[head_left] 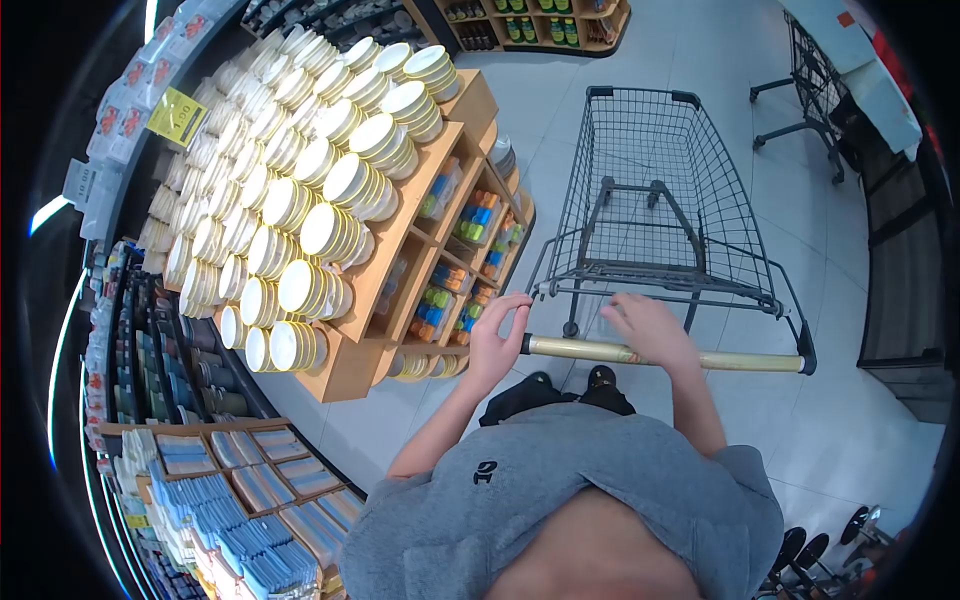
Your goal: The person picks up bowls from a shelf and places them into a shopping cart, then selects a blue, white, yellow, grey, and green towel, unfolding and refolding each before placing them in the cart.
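Note:
A dark wire shopping cart (650, 150) stands in front of me, its basket showing nothing inside. Its pale yellow handle bar (740, 361) runs across in front of my body. At the bar's left end is my left hand (497, 338), thumb and forefinger drawn close together by the cart's frame corner. Whatever is between those fingertips is too small to make out. My right hand (652, 330) is over the middle of the bar, fingers stretched out to the left and not wrapped around it. Its palm hides part of the bar.
To the left, a wooden display stand (345, 365) bears many stacked white bowls (330, 230), with colourful packs on its side shelves. Folded blue cloths (255, 545) fill a lower-left rack. Another cart (810, 75) is at upper right. Bottles (520, 30) line a far shelf.

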`<state>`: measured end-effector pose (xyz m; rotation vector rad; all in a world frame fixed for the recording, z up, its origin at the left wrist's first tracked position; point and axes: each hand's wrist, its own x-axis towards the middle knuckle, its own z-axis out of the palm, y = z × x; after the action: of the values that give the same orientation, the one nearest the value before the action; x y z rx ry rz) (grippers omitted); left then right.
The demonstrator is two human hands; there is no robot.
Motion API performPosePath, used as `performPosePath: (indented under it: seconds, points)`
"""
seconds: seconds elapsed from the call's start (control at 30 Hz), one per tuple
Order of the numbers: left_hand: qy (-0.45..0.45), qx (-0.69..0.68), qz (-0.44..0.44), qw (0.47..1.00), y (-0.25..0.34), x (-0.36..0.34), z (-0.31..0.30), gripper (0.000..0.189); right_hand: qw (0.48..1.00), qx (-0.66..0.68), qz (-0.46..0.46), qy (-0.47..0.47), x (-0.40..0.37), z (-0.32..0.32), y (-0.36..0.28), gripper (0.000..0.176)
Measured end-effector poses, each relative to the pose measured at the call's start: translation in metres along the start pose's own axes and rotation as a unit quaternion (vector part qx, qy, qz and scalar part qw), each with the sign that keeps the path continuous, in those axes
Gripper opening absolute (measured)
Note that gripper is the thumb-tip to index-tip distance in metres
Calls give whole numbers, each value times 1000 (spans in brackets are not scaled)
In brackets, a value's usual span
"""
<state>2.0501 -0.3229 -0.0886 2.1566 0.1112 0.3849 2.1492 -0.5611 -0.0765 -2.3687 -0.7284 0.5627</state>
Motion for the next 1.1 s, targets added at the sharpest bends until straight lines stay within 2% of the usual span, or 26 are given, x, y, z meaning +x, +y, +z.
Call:
performPosePath:
  seconds: [0.1, 0.13, 0.23, 0.27, 0.3, 0.33, 0.43, 0.57, 0.6, 0.7, 0.83, 0.93, 1.03, 1.1]
  points:
    - [-23, -58, -27, 998, -17, 10, 11, 20, 997, -8, -58, -43, 45, 30, -41, 43]
    - [-58, -60, -1, 997, -23, 18, 11, 29, 996, -18, -75, -44, 59, 39, -48, 44]
    - [-75, -156, -52, 984, -41, 47, 15, 38, 995, -102, 10, 16, 104, 35, -66, 45]
    - [-98, -130, -3, 987, -55, 59, 15, 43, 992, -120, 39, 17, 118, 30, -64, 44]
    - [-120, -99, 47, 987, -70, 73, 11, 47, 993, -110, 24, 24, 129, 25, -57, 46]
    - [-197, -154, -49, 967, -68, 88, 0, 52, 995, -97, 9, 31, 142, 23, -54, 49]
    - [-278, -175, -29, 944, -95, 140, -11, 56, 987, -95, 101, 77, 178, 11, -56, 48]
    - [-393, -71, 52, 915, -143, 194, -19, 42, 972, -151, 104, 150, 216, 6, -35, 42]
    - [-390, -49, 98, 914, -159, 203, -15, 38, 968, -165, 103, 158, 224, 3, -28, 41]
    - [-432, 0, 116, 894, -181, 230, -16, 34, 960, -184, 105, 182, 239, -3, -4, 38]
    - [-446, -53, 45, 892, -208, 233, 1, 29, 956, -179, 99, 210, 240, -24, 16, 35]
    - [-431, -89, -11, 898, -211, 228, 10, 22, 960, -79, 175, 203, 237, -48, 14, 31]
    - [-478, -133, -25, 868, -201, 235, 17, 21, 930, 80, 198, 298, 231, -60, 47, 33]
    - [-476, -147, -35, 867, -206, 247, 30, 19, 927, 113, 228, 276, 223, -72, 72, 38]
